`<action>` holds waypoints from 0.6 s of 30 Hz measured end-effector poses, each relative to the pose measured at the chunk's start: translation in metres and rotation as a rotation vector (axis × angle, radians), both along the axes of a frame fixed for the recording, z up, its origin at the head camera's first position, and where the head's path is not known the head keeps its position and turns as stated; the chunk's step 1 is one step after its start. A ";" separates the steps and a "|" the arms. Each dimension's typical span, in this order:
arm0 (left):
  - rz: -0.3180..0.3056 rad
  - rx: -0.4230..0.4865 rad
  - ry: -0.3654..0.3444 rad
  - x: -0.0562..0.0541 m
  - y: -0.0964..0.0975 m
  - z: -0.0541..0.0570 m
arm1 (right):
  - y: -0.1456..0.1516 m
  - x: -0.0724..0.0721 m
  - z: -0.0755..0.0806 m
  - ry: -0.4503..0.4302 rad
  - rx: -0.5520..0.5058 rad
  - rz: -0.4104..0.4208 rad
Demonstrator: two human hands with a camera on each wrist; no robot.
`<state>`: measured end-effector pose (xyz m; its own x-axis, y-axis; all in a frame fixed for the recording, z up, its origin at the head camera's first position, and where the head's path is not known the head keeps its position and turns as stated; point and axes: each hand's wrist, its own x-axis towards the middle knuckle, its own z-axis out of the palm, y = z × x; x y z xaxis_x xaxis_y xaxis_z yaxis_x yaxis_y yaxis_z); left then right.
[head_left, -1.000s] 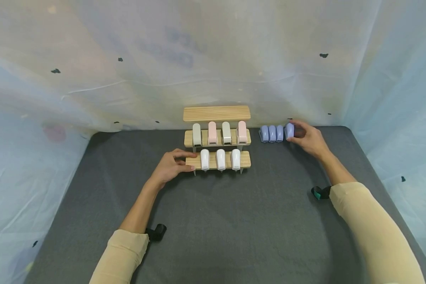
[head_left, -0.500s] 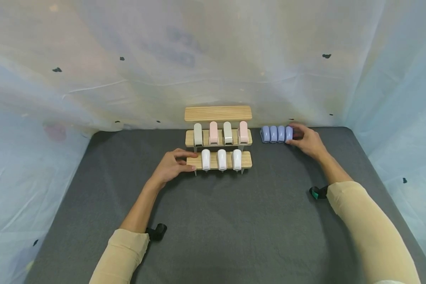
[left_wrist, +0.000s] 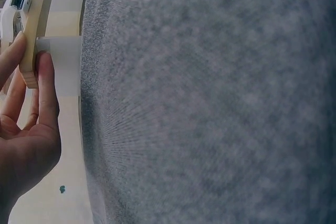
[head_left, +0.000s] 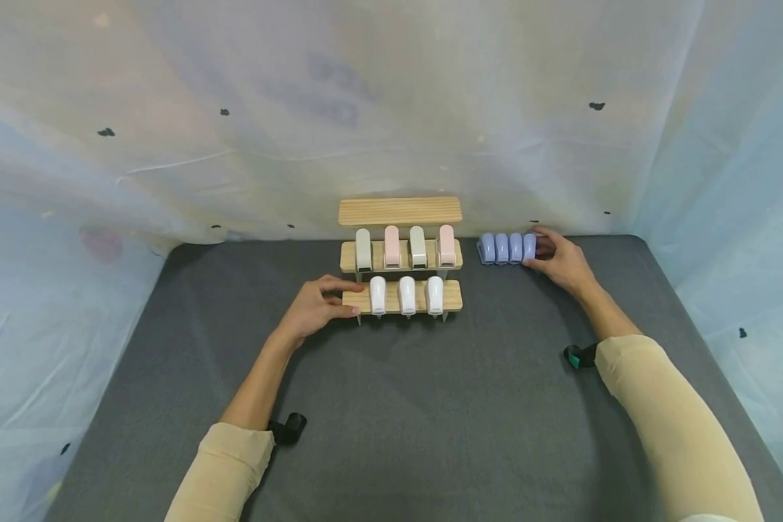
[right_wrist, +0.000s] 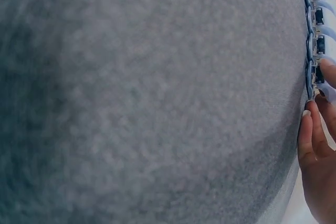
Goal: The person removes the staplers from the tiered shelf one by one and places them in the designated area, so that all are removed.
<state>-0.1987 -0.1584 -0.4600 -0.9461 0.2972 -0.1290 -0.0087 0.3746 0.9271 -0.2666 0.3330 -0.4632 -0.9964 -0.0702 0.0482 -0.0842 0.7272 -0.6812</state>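
At the back right, several small blue staplers (head_left: pixel 501 248) stand side by side in a row. My right hand (head_left: pixel 566 265) holds the rightmost blue stapler (head_left: pixel 529 246) between thumb and fingers, and it sits against its neighbour. In the right wrist view, the fingertips (right_wrist: pixel 306 114) are low at its base. My left hand (head_left: pixel 312 307) grips the left end of the lowest board of a stepped wooden rack (head_left: pixel 455 296), with fingers on both faces of the board in the left wrist view. On that board stand white staplers (head_left: pixel 407 296).
The rack's middle step carries pale green staplers (head_left: pixel 363 250) and pink staplers (head_left: pixel 392 247). Its top board (head_left: pixel 400 211) is bare wood. A dark grey cloth (head_left: pixel 417 406) covers the table. Pale plastic sheeting (head_left: pixel 391 94) hangs behind and at both sides.
My right hand has slid the rightmost blue stapler left, closing the gap to the others in the row. The left hand has stayed at the rack.
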 end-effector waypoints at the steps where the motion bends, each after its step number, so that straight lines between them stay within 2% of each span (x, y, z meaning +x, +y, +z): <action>1: -0.001 0.000 0.001 0.000 0.000 0.000 | 0.000 0.000 0.000 0.000 -0.002 -0.001; 8: -0.001 0.011 -0.002 0.001 0.000 0.000 | 0.003 0.004 0.000 0.032 -0.016 -0.011; 13: -0.005 0.015 -0.005 0.000 0.000 -0.002 | 0.003 0.007 0.000 0.117 -0.015 -0.070; 18: -0.003 0.019 -0.002 -0.001 0.000 -0.001 | 0.001 0.009 0.004 0.209 -0.062 -0.068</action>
<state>-0.1994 -0.1588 -0.4615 -0.9448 0.3029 -0.1252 -0.0095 0.3566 0.9342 -0.2576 0.3336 -0.4593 -0.9667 0.0069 0.2557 -0.1797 0.6932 -0.6980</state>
